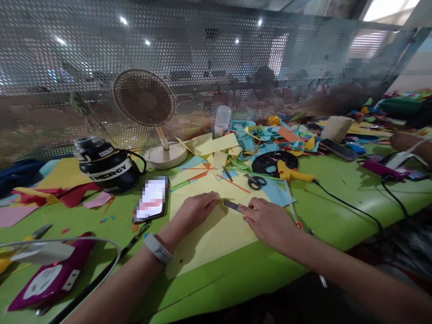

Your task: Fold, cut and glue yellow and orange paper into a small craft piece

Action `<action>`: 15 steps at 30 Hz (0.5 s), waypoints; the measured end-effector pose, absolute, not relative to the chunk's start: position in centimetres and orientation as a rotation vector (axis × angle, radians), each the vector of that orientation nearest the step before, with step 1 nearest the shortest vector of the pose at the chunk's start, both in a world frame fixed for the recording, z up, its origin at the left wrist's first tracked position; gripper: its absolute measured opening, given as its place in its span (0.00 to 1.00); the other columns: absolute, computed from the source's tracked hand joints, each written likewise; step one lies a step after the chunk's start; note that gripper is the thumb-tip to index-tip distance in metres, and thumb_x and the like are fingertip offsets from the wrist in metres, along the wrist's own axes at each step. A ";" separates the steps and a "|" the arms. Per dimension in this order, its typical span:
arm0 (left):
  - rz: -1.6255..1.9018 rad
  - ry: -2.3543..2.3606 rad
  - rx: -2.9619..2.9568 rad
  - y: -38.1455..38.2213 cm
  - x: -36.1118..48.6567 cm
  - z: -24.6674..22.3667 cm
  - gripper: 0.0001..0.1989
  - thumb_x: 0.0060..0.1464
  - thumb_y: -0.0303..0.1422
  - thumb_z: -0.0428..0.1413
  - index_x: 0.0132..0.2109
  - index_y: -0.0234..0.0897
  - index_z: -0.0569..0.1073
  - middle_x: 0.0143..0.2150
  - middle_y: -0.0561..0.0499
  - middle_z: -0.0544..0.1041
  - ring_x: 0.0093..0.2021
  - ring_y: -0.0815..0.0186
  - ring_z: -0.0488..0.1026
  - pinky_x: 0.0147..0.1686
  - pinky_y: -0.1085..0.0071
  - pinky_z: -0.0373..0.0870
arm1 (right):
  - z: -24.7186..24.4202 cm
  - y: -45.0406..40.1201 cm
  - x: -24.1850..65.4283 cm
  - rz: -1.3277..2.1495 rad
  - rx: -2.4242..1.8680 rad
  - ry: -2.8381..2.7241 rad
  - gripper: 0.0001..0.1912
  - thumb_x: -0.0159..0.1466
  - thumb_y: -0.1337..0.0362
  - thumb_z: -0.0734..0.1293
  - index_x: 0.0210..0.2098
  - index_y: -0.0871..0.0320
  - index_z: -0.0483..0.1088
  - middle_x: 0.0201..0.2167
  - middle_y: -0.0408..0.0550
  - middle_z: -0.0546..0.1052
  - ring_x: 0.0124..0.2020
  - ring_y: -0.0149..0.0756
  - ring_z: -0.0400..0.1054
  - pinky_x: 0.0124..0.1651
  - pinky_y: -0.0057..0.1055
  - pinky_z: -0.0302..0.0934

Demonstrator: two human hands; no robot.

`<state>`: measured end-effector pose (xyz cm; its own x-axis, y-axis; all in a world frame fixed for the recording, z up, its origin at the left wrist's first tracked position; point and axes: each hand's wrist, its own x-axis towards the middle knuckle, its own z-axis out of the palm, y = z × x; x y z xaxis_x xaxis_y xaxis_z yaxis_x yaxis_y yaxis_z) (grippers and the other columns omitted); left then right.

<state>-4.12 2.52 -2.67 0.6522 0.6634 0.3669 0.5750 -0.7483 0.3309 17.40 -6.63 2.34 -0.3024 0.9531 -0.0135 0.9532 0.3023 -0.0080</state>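
My left hand (199,207), with a pale watch strap on its wrist, pinches a small yellow strip of paper (227,199) between its fingertips. In my right hand (266,218) is a cutter knife (232,206), its grey blade pointing left, close to that strip. My fingers hide most of its handle. Beneath both hands lies a large pale yellow sheet of paper (219,243). Just beyond them rest black-handled scissors (255,182) and a thin orange paper strip (238,184).
A phone (150,198) lies left of my hand, before a black bottle (103,166) and a beige fan (167,155). Coloured paper scraps (259,139) pile up at the back. A yellow glue gun (297,173) trails a cord rightward. Another person's hand (408,143) is far right.
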 end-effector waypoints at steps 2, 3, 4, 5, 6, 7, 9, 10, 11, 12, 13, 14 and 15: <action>0.699 0.972 2.728 2.5 -4.2 -2.8 0.14 0.65 0.36 0.46 0.49 0.40 0.74 0.49 0.48 0.79 0.48 0.61 0.76 0.50 0.64 0.73 | 2.4 -6.7 17.4 -0.025 1.856 2.526 0.17 0.65 0.67 0.62 0.53 0.56 0.70 0.39 0.53 0.73 0.41 0.43 0.69 0.35 0.35 0.62; 0.693 0.955 2.747 2.5 -4.2 -2.8 0.14 0.65 0.35 0.45 0.49 0.39 0.74 0.50 0.48 0.78 0.49 0.61 0.76 0.51 0.64 0.72 | 2.4 -6.7 17.4 -0.023 1.855 2.526 0.17 0.65 0.67 0.62 0.52 0.56 0.70 0.39 0.53 0.73 0.41 0.43 0.69 0.36 0.35 0.62; 0.691 0.942 2.760 2.4 -4.3 -2.8 0.14 0.65 0.35 0.45 0.49 0.39 0.74 0.50 0.47 0.78 0.50 0.61 0.75 0.51 0.64 0.72 | 2.4 -6.7 17.5 -0.022 1.855 2.526 0.17 0.65 0.68 0.62 0.52 0.57 0.70 0.39 0.53 0.73 0.41 0.43 0.69 0.36 0.35 0.62; 0.692 0.929 2.768 2.4 -4.3 -2.8 0.14 0.65 0.35 0.45 0.49 0.39 0.74 0.51 0.47 0.78 0.51 0.61 0.75 0.52 0.64 0.72 | 2.3 -6.7 17.5 -0.022 1.855 2.525 0.17 0.65 0.68 0.62 0.53 0.57 0.70 0.39 0.53 0.73 0.42 0.43 0.68 0.36 0.34 0.62; 0.696 0.919 2.771 2.5 -4.3 -2.8 0.14 0.65 0.35 0.45 0.49 0.39 0.73 0.51 0.47 0.78 0.51 0.61 0.75 0.52 0.64 0.72 | 2.3 -6.7 17.6 -0.025 1.856 2.523 0.17 0.65 0.68 0.62 0.53 0.57 0.70 0.39 0.53 0.73 0.42 0.43 0.68 0.36 0.34 0.62; 0.699 0.912 2.771 2.5 -4.3 -2.8 0.14 0.65 0.35 0.46 0.49 0.39 0.73 0.51 0.47 0.78 0.51 0.61 0.75 0.52 0.63 0.72 | 2.3 -6.8 17.6 -0.027 1.858 2.520 0.17 0.65 0.68 0.61 0.53 0.57 0.70 0.39 0.53 0.73 0.42 0.43 0.68 0.36 0.34 0.62; 0.696 0.902 2.772 2.5 -4.4 -2.9 0.13 0.64 0.34 0.46 0.50 0.40 0.73 0.50 0.48 0.78 0.50 0.61 0.75 0.51 0.63 0.72 | 2.3 -6.8 17.6 -0.030 1.865 2.513 0.17 0.65 0.68 0.61 0.53 0.57 0.70 0.39 0.53 0.73 0.42 0.43 0.68 0.36 0.34 0.62; 0.694 0.903 2.771 2.6 -4.4 -3.0 0.13 0.64 0.34 0.46 0.50 0.40 0.73 0.50 0.48 0.78 0.50 0.61 0.75 0.51 0.63 0.72 | 2.3 -6.8 17.6 -0.031 1.867 2.511 0.17 0.65 0.68 0.61 0.53 0.57 0.70 0.39 0.53 0.73 0.43 0.43 0.68 0.36 0.34 0.62; 0.698 0.913 2.764 2.6 -4.4 -3.0 0.13 0.64 0.34 0.47 0.50 0.40 0.73 0.50 0.48 0.78 0.50 0.61 0.75 0.51 0.63 0.72 | 2.3 -6.9 17.6 -0.034 1.870 2.511 0.17 0.65 0.68 0.61 0.53 0.57 0.70 0.39 0.53 0.73 0.42 0.43 0.68 0.36 0.34 0.62; 0.709 0.928 2.752 2.7 -4.5 -3.1 0.13 0.64 0.34 0.46 0.50 0.40 0.73 0.50 0.48 0.78 0.50 0.61 0.75 0.51 0.63 0.72 | 2.3 -6.9 17.7 -0.039 1.871 2.516 0.17 0.65 0.68 0.61 0.53 0.57 0.70 0.39 0.53 0.73 0.42 0.43 0.68 0.36 0.34 0.62; 0.724 0.947 2.737 2.7 -4.5 -3.1 0.13 0.64 0.34 0.46 0.50 0.40 0.73 0.50 0.48 0.78 0.49 0.61 0.76 0.50 0.64 0.73 | 2.3 -6.9 17.7 -0.046 1.873 2.524 0.17 0.65 0.68 0.61 0.53 0.57 0.70 0.40 0.53 0.73 0.43 0.43 0.68 0.36 0.34 0.62; 0.738 0.965 2.721 2.7 -4.5 -3.2 0.13 0.64 0.34 0.46 0.50 0.40 0.73 0.50 0.48 0.78 0.49 0.61 0.76 0.50 0.64 0.73 | 2.3 -6.9 17.7 -0.057 1.872 2.532 0.17 0.65 0.67 0.62 0.53 0.56 0.70 0.40 0.53 0.74 0.43 0.43 0.68 0.36 0.34 0.63; 0.749 0.979 2.708 2.7 -4.5 -3.2 0.13 0.64 0.34 0.47 0.49 0.40 0.73 0.50 0.48 0.78 0.48 0.62 0.76 0.50 0.65 0.73 | 2.3 -6.9 17.7 -0.067 1.872 2.538 0.17 0.65 0.67 0.62 0.53 0.56 0.70 0.40 0.53 0.74 0.43 0.43 0.68 0.36 0.34 0.63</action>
